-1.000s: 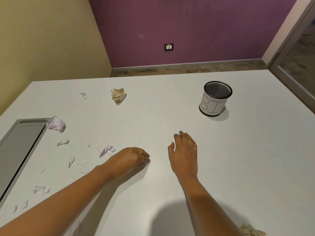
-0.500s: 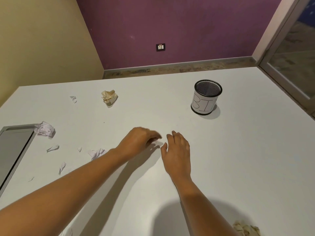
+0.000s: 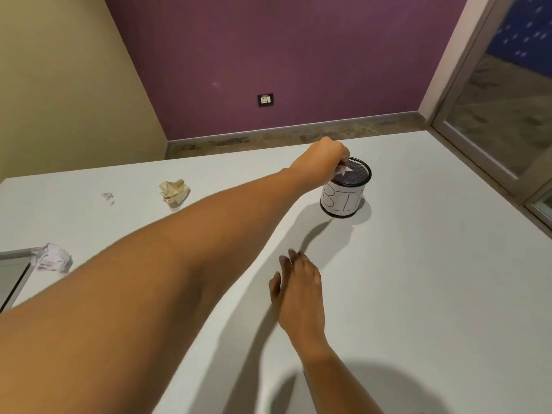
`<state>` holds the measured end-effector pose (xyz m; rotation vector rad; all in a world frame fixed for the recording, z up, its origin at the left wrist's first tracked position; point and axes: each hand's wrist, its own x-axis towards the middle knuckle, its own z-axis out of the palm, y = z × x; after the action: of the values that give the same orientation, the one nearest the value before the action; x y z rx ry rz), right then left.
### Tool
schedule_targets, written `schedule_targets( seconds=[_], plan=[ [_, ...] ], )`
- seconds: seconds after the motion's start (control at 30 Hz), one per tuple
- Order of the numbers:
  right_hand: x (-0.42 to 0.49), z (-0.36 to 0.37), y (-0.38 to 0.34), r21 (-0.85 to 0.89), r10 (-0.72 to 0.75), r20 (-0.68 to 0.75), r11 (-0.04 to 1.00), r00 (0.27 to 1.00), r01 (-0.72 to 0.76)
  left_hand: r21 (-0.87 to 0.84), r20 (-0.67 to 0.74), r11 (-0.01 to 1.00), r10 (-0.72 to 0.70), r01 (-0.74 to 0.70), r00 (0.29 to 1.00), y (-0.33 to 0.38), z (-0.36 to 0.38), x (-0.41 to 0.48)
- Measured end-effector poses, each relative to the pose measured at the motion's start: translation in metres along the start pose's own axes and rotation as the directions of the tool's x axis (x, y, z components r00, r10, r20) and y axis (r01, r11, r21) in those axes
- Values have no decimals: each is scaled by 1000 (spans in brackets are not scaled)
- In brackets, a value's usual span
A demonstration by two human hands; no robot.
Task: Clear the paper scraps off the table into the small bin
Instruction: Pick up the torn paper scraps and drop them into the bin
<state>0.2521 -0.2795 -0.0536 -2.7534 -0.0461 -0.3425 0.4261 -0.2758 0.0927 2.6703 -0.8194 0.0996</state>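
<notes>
My left hand (image 3: 324, 158) reaches far across the white table (image 3: 418, 279) and hangs over the mouth of the small black mesh bin (image 3: 346, 194), which wears a white label reading "BIN". Its fingers pinch a small white paper scrap (image 3: 344, 169) just above the bin's rim. My right hand (image 3: 298, 289) rests flat on the table in front of me, fingers straight, holding nothing. A cream crumpled paper ball (image 3: 174, 190), a small white scrap (image 3: 108, 198) and a pale crumpled paper wad (image 3: 53, 257) lie on the table's left side.
A grey-framed recessed panel (image 3: 13, 270) sits at the table's left edge, next to the pale wad. Beyond the table are a purple wall with a socket (image 3: 265, 100) and a glass door frame (image 3: 466, 115) on the right.
My left hand lifted off the table with the scrap and travelled up and right to the bin. The right hand stayed flat. The view tilted upward.
</notes>
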Motion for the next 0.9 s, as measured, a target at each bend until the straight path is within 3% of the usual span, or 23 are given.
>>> schedule_targets(
  seconds=[0.23, 0.3, 0.37, 0.47, 0.5, 0.67, 0.83, 0.9],
  plan=[
    [-3, 4, 2, 281, 90, -31, 957, 995, -78, 0, 11, 998, -59, 59, 998, 7, 12, 27],
    [-1, 6, 4, 289, 64, -6, 956, 998, -59, -31, -1, 996, -86, 86, 996, 7, 13, 30],
    [-2, 10, 5, 318, 49, -81, 948, 996, -21, -41, 2, 994, -97, 97, 995, 7, 15, 31],
    [-1, 7, 3, 182, 50, -26, 982, 998, -45, -30, 0, 995, -98, 98, 995, 5, 19, 31],
    [-2, 6, 2, 225, 59, -22, 973, 998, -53, -42, -10, 994, -103, 102, 995, 5, 19, 31],
    [1, 3, 1, 104, 44, -20, 994, 999, -42, -221, -127, 962, -190, 159, 973, 3, 12, 14],
    [0, 1, 2, -3, -1, -15, 1000, 1000, 1, -523, -259, 809, -450, 268, 854, -4, 9, -33],
    [1, 0, 1, -5, -9, 22, 1000, 1000, 9, -563, -270, 772, -510, 296, 817, -7, 15, -62]
  ],
)
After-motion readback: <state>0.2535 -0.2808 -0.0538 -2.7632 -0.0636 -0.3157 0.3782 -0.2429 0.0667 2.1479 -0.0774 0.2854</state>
